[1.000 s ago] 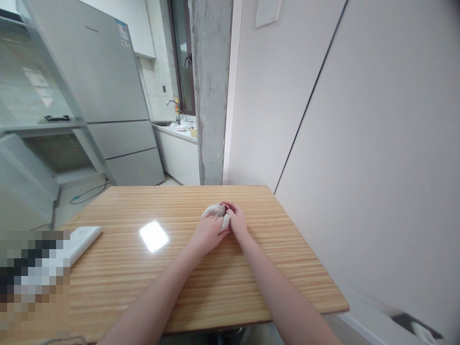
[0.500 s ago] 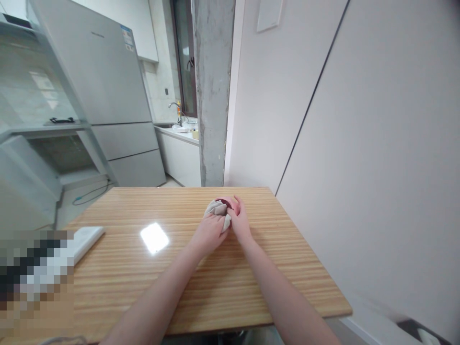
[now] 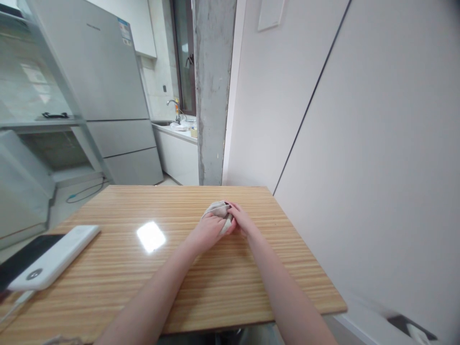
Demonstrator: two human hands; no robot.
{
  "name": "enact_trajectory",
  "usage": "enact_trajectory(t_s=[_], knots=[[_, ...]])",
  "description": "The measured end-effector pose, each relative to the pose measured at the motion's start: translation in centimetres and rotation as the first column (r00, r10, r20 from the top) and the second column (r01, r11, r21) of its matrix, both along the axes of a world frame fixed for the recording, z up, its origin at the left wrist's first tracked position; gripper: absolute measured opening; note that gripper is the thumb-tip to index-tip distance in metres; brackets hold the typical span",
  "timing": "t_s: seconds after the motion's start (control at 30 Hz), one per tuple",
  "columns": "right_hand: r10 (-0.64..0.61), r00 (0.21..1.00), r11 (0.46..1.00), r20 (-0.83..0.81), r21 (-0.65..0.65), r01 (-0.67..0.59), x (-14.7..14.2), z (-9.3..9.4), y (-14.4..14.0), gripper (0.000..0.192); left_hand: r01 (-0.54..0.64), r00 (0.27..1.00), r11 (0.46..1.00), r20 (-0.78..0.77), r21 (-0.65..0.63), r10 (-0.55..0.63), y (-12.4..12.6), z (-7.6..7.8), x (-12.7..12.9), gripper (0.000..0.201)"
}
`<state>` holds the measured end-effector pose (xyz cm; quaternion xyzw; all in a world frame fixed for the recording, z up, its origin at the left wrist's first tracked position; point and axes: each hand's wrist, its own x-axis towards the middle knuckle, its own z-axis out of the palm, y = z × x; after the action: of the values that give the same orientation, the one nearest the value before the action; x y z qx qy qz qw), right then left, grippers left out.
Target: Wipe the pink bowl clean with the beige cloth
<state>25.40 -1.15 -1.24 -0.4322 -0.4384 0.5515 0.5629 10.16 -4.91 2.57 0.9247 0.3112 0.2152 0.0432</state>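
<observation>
Item: small beige cloth bundle (image 3: 216,211), held in both hands at centre frame on the wooden surface (image 3: 179,282).

Detail: the left hand (image 3: 207,231) has its grip closed over the bundle's near left side, fingers curled onto the fabric. The right hand (image 3: 241,219) closes on the bundle's right edge, fingertips pinching at a dark spot in the folds; what that spot is cannot be told. The bundle lies just beyond and between the two hands, resting on the surface, touching both; its long axis runs roughly left to right. Neither hand is clearly nearer. At lower left of the frame, well apart, lies a white flat device (image 3: 53,258) beside a dark slab (image 3: 17,258). A grey refrigerator (image 3: 100,86) stands upper left.
</observation>
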Motion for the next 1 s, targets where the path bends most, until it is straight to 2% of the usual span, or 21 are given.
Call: enact_trajectory(t_s=[0.1, 0.2, 0.33, 0.43, 0.53, 0.57, 0.63, 0.7, 0.77, 1.0], knots=[[-0.203, 0.979, 0.978, 0.007, 0.05, 0.202, -1.4, -0.4, -0.6, 0.044, -0.075, 0.996, 0.997, 0.038, -0.027, 0.076, -0.2, 0.3, 0.3, 0.028], [-0.271, 0.962, 0.958, -0.038, 0.085, 0.273, -2.7, -0.6, -1.2, 0.055, -0.143, 0.99, 0.99, 0.012, -0.004, 0.143, 0.0, -0.3, 0.6, 0.022], [-0.242, 0.97, 0.965, -0.007, 0.104, 0.241, -2.5, -0.5, -1.2, 0.056, -0.208, 0.978, 0.977, 0.031, 0.044, 0.206, 0.5, -1.3, 0.6, 0.016], [-0.197, 0.98, 0.98, 0.004, 0.021, 0.196, -1.3, -0.2, -0.4, 0.052, -0.134, 0.991, 0.988, -0.014, 0.077, 0.136, 0.7, -1.5, 0.3, 0.014], [-0.02, 0.997, 0.998, -0.071, -0.055, 0.016, -0.3, 0.0, 0.2, 0.042, -0.043, 0.992, 0.993, -0.11, 0.113, 0.055, 0.7, -1.4, 0.0, 0.017], [0.004, 0.997, 0.998, -0.078, -0.057, -0.008, -0.2, 0.0, 0.3, 0.039, -0.039, 0.991, 0.992, -0.123, 0.118, 0.054, 0.7, -1.4, 0.0, 0.019], [-0.055, 0.997, 0.998, -0.062, -0.042, 0.052, -0.4, -0.1, 0.1, 0.039, -0.075, 0.989, 0.99, -0.119, 0.117, 0.09, 0.6, -1.4, 0.0, 0.023], [-0.178, 0.982, 0.984, -0.064, -0.008, 0.178, -1.2, -0.4, -0.3, 0.044, -0.145, 0.984, 0.983, -0.089, 0.111, 0.156, 0.5, -1.4, 0.1, 0.027], [-0.238, 0.968, 0.97, -0.077, 0.021, 0.24, -2.1, -0.7, -0.7, 0.051, -0.196, 0.977, 0.975, -0.063, 0.1, 0.203, 0.6, -1.4, 0.1, 0.028], [-0.158, 0.981, 0.986, -0.111, 0.033, 0.163, -2.9, -0.7, -1.3, 0.056, -0.158, 0.987, 0.986, -0.03, 0.06, 0.16, 0.7, -0.3, -0.1, 0.027]])
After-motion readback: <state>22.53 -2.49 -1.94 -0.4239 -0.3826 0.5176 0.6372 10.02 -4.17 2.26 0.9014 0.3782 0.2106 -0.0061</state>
